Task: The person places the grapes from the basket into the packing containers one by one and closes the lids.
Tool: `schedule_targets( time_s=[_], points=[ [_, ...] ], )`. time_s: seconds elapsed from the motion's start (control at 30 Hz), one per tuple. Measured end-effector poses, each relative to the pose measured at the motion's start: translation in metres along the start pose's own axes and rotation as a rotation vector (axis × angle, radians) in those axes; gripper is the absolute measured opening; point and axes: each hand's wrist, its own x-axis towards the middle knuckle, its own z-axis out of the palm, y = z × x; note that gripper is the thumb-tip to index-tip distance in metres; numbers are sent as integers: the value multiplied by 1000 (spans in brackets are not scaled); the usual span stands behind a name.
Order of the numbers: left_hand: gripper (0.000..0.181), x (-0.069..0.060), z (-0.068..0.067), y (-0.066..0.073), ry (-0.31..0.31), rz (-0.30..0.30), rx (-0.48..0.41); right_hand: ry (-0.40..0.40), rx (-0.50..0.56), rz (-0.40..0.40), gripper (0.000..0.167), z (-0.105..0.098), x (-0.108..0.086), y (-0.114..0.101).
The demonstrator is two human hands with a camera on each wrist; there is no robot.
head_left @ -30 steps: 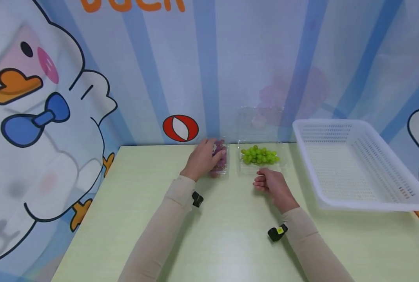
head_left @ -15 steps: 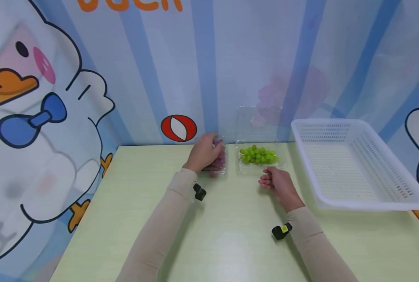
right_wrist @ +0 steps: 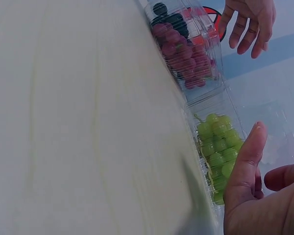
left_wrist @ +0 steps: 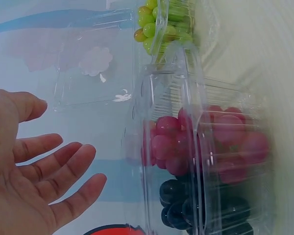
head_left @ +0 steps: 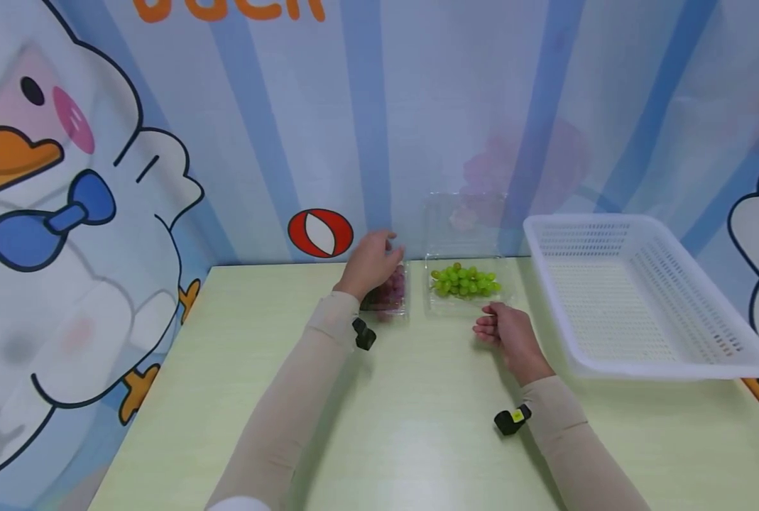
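In the head view my left hand (head_left: 373, 262) is over a clear plastic box (head_left: 384, 309) of red grapes (head_left: 392, 285) and hides part of it. Its fingers are spread and apart from the box in the left wrist view, where dark grapes (left_wrist: 175, 201) also show beneath the lid, which looks down. To the right stands another clear box (head_left: 439, 306), its lid (head_left: 465, 223) raised, with a bunch of green grapes (head_left: 465, 281) inside. My right hand (head_left: 510, 337) is by that box's front right corner. Its fingers are loosely bent, with nothing visible between them.
A white perforated plastic basket (head_left: 548, 305) takes up the right side of the pale table (head_left: 430, 426). Behind the boxes rises a blue striped backdrop (head_left: 264, 142) with cartoon ducks, right at the table's back edge.
My left hand has lifted up and back from the red grape box, uncovering more of its front. My right hand has shifted a little to the right, away from the green grapes.
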Motion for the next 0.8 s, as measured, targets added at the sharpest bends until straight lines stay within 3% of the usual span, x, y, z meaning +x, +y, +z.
schedule_targets(
  time_s=[0.3,0.8],
  points=[
    [49,14,-2,3,-8,33,-7,-10,26,-7,39,-5,2,1],
    [50,31,-3,7,-48,-29,-129,31,13,-15,41,-11,4,1]
  ],
)
